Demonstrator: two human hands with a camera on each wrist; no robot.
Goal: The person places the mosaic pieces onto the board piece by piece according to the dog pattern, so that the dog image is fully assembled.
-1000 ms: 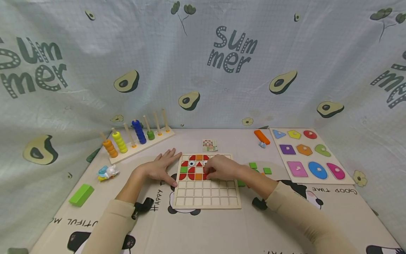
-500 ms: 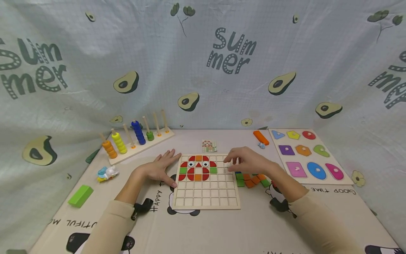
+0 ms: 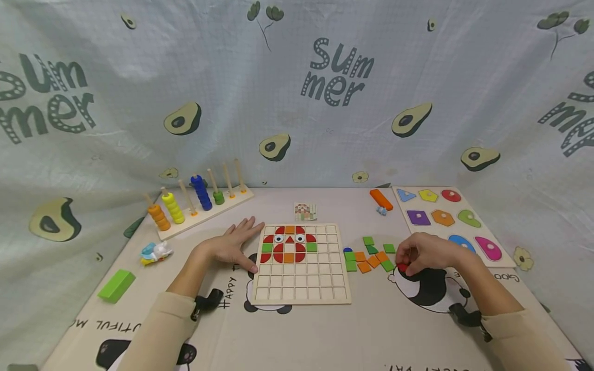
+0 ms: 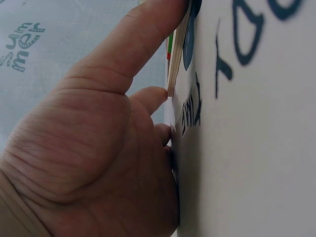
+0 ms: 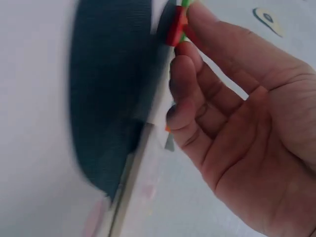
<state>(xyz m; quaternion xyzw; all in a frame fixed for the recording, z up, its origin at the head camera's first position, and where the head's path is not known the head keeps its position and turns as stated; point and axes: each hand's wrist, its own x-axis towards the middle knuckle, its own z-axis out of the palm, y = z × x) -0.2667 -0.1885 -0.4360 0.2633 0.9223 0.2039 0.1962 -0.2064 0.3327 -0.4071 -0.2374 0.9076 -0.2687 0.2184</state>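
Right wrist view: fingers (image 5: 182, 74) pinch a partly hidden red piece (image 5: 174, 28).

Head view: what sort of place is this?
Probably a children's play or learning area, perhaps staged: a wooden grid board and coloured tiles, a peg stacker with rings, and a shape puzzle, before a printed cloth backdrop.

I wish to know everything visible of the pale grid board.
The grid board is pale, wood-looking and roughly square, divided by thin lines into small cells. Its edge looks layered in the left wrist view. It lies flat on the printed cloth. Red, green and orange tiles and two eye pieces sit toward its upper left; lower rows are bare. The left hand touches its left edge.
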